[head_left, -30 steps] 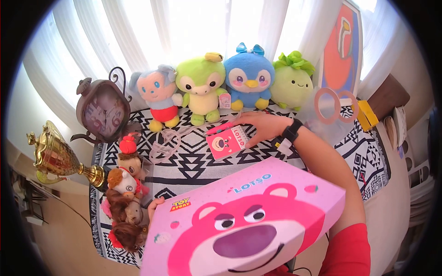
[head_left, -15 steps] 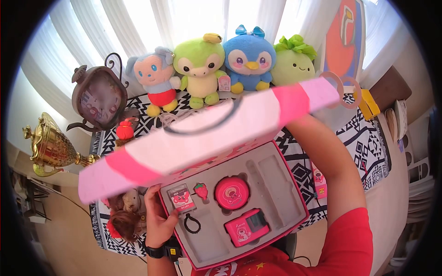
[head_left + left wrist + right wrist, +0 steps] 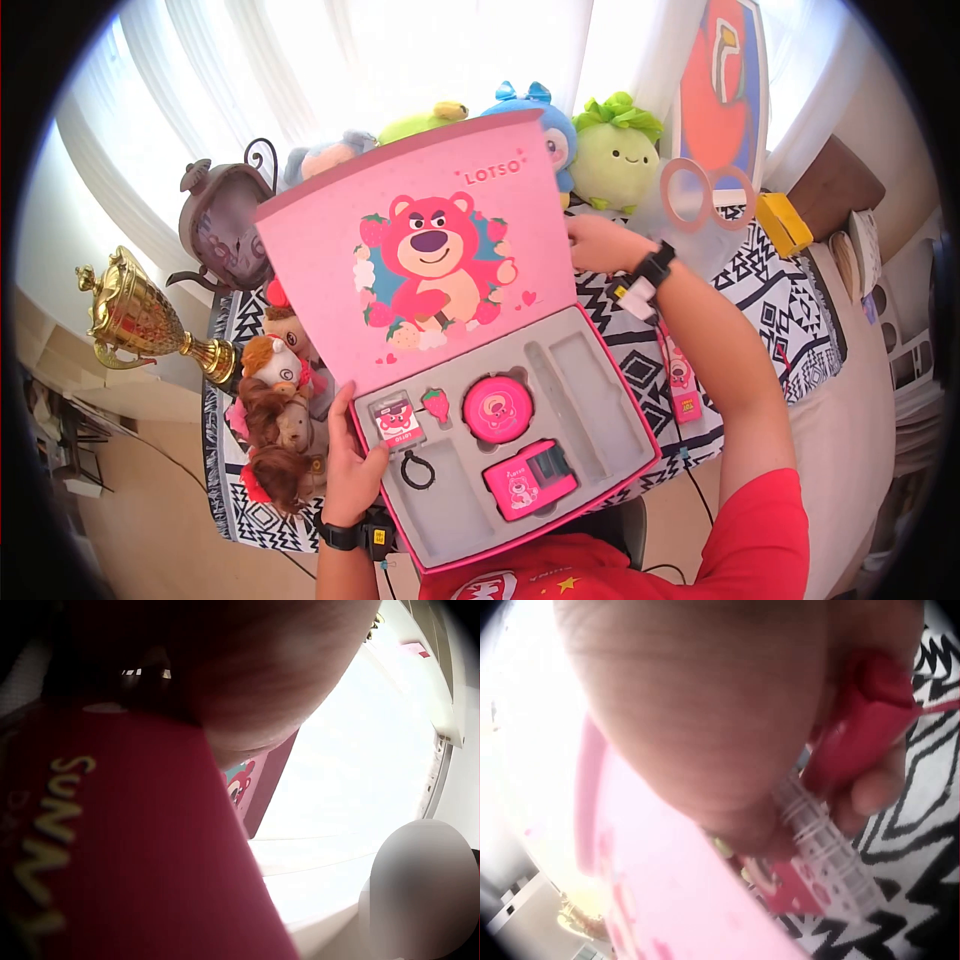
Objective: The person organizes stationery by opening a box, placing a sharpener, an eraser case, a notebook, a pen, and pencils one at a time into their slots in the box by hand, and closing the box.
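A pink gift box (image 3: 640, 468) lies tilted toward me with its lid (image 3: 330, 250) raised, showing a printed bear inside. My left hand (image 3: 356, 470) grips the box's left side, thumb over the rim. In its grey tray sit a round pink case (image 3: 498, 408), a pink boxy device (image 3: 522, 488), a small bear-printed pack (image 3: 398, 425), a strawberry charm (image 3: 434, 403) and a black loop (image 3: 418, 472). Beside the lid's right edge, my right hand (image 3: 612, 245) holds a ring-bound notebook (image 3: 832, 866) and a pink pen-like item (image 3: 862, 724), seen in the right wrist view.
Plush toys (image 3: 615, 150) line the back, partly hidden by the lid. A gold trophy (image 3: 140, 315), a clock (image 3: 225, 235) and small dolls (image 3: 285, 430) stand left. A pink packet (image 3: 682, 380) lies on the patterned cloth (image 3: 790, 340) at right, near a framed picture (image 3: 722, 90).
The box lid has swung up and back, uncovering the tray. My right hand has lifted the notebook and pink item from the cloth. My left hand stays on the box's left side.
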The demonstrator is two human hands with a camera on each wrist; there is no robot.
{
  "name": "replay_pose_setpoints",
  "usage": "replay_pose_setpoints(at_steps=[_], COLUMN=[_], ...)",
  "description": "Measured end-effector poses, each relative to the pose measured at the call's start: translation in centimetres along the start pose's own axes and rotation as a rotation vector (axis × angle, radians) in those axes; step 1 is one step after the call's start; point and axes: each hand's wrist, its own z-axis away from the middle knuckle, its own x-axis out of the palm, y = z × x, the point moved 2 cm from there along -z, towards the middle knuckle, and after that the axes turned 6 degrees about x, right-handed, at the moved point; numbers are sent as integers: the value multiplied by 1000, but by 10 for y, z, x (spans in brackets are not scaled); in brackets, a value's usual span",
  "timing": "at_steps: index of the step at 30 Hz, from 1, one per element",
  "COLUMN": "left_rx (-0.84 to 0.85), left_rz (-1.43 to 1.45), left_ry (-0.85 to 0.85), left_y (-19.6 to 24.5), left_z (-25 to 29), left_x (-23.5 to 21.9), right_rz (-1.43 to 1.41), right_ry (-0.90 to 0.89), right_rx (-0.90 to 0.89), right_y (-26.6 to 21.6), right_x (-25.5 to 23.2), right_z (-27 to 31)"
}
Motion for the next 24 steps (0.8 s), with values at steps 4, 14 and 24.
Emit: replay_pose_setpoints(at_steps=[4,14,24], left_rx=[10,35,136], left_rz=[-36,-22,-211], left_ry=[-47,-174,-170], left_y=[1,-5,-26], left_z=[-10,-49,-37], left_x=[3,8,0], right_rz=[-106,-478,-418], right_ry=[173,471,-70], right_rx=[172,269,-206], right_y=[15,-58,-141], right_x=[-16,1,66], right_z=[60,188,148])
